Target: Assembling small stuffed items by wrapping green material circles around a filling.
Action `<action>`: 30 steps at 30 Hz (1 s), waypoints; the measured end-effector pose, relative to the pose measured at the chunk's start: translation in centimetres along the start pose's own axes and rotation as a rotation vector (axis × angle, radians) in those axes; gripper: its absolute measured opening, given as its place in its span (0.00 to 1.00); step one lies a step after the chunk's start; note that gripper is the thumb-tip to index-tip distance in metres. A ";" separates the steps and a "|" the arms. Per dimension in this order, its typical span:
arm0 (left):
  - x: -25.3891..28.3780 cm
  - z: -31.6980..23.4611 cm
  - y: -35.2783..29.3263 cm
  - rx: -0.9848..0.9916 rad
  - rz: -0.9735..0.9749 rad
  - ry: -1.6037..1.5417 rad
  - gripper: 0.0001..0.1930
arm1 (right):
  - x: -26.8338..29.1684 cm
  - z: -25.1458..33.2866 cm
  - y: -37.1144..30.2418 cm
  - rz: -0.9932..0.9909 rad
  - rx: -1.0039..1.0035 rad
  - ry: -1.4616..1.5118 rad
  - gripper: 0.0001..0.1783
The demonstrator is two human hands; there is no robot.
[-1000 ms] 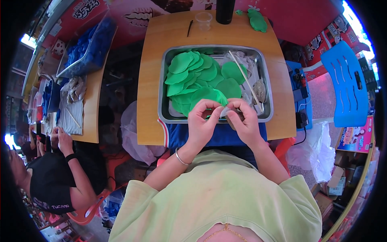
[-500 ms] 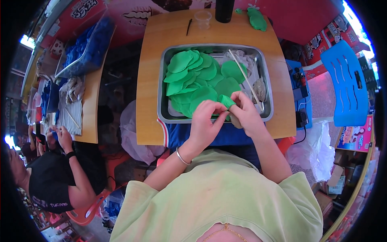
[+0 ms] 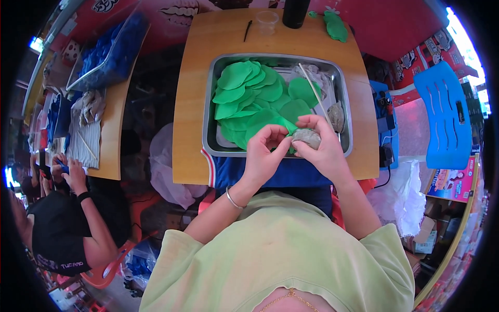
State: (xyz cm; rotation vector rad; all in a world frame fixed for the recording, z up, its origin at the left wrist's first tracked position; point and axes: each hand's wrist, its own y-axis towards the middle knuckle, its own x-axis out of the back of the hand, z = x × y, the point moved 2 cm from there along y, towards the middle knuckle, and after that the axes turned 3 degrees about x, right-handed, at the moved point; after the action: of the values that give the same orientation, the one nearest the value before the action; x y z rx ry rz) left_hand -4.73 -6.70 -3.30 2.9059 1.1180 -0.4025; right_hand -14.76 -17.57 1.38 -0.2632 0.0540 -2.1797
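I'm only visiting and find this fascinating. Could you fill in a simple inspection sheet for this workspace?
Surface: wooden table bearing a metal tray.
Work things: overlapping green round pieces, a pale stick and another greyish lump, all in the tray.
Clutter: clear cup, black cylinder and thin black item at the table's far side.
Hands: right hand holds a grey lump; left hand has its fingertips beside it, near green material; exact grip unclear.
Cables: dark cable hanging right of the table.
Surroundings: seated co-worker at left; blue chair back at right.
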 end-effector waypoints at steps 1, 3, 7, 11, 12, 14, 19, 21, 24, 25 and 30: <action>0.0 0.0 0.0 0.000 -0.001 -0.004 0.07 | 0.0 0.2 0.1 0.015 -0.046 0.008 0.24; 0.1 0.2 -0.2 0.104 0.027 -0.133 0.06 | 0.4 0.2 0.7 0.023 -0.028 -0.063 0.24; -0.3 -0.2 -0.2 0.082 0.059 -0.216 0.05 | 0.6 0.4 1.0 0.034 0.093 -0.102 0.25; 0.1 -0.1 0.5 0.165 0.045 -0.339 0.05 | 0.1 2.1 0.6 0.061 0.324 -0.221 0.26; 0.2 0.1 0.6 0.215 0.065 -0.406 0.05 | -0.1 2.5 0.6 0.049 0.285 -0.299 0.27; 0.2 0.1 0.5 0.226 0.097 -0.436 0.05 | -0.1 2.7 0.7 0.037 0.248 -0.381 0.27; 0.0 -0.1 0.4 0.203 0.120 -0.461 0.05 | 0.0 2.3 1.0 -0.060 0.367 -0.464 0.20; 0.1 0.0 0.4 0.157 0.132 -0.394 0.07 | 0.2 2.3 1.0 -0.048 0.313 -0.439 0.18; -0.3 -0.6 0.0 0.181 0.085 -0.420 0.08 | 0.1 2.4 0.8 -0.074 0.261 -0.453 0.13; -0.5 -0.7 -0.1 0.181 0.084 -0.420 0.08 | 0.1 2.4 0.7 -0.098 0.270 -0.488 0.11; -0.9 -1.5 -0.6 0.132 0.032 -0.353 0.07 | 0.1 2.2 0.6 -0.157 0.488 -0.656 0.13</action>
State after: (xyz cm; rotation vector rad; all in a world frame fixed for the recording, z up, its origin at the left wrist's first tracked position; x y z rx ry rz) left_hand -5.36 -6.68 -1.57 2.7949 1.0218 -0.9761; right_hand -13.87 -17.84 3.46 -0.6961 -0.8740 -2.0773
